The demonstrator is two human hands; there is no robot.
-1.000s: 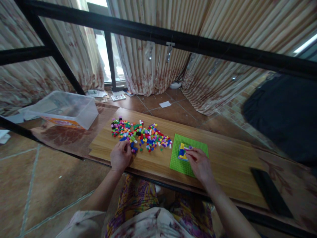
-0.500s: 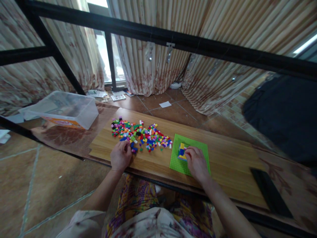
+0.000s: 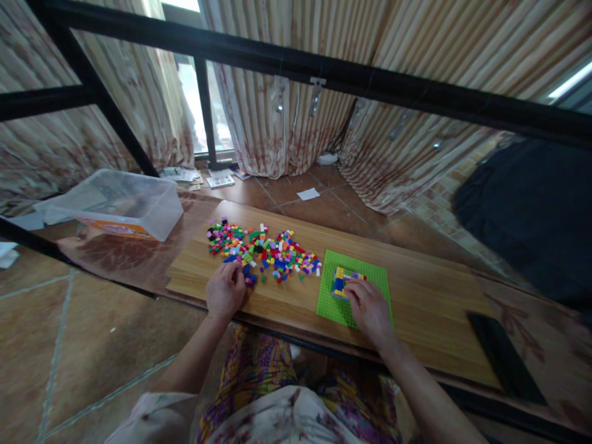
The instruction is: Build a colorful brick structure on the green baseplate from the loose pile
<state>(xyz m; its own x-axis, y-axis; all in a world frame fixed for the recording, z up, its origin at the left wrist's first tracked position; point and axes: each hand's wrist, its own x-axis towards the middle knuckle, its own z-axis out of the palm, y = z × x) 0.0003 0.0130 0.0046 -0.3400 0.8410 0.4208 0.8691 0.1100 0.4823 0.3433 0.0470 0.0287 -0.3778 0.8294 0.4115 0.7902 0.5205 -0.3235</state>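
Note:
A green baseplate (image 3: 327, 302) lies on the wooden board, with a small build of yellow, blue, red and purple bricks (image 3: 339, 282) on it. Over the near right part of that build is my right hand (image 3: 369, 308), its fingertips pinched together and touching the bricks. Whatever sits between those fingertips is too small to make out. My left hand (image 3: 225, 290) rests at the near left edge of a spread of loose toy bricks (image 3: 277, 253), fingers curled closed beside some blue ones. What the left fingers hold, if anything, is hidden.
The wooden board (image 3: 425, 308) lies across a bench with a brown cloth cover. A clear plastic box (image 3: 161, 213) with an orange label stands at the left. A dark flat object (image 3: 504, 357) lies at the right end. A black metal rail (image 3: 296, 65) crosses beyond the bench.
My right hand has shifted slightly nearer to me, uncovering purple and red bricks along the build's far side. The left hand stays in place.

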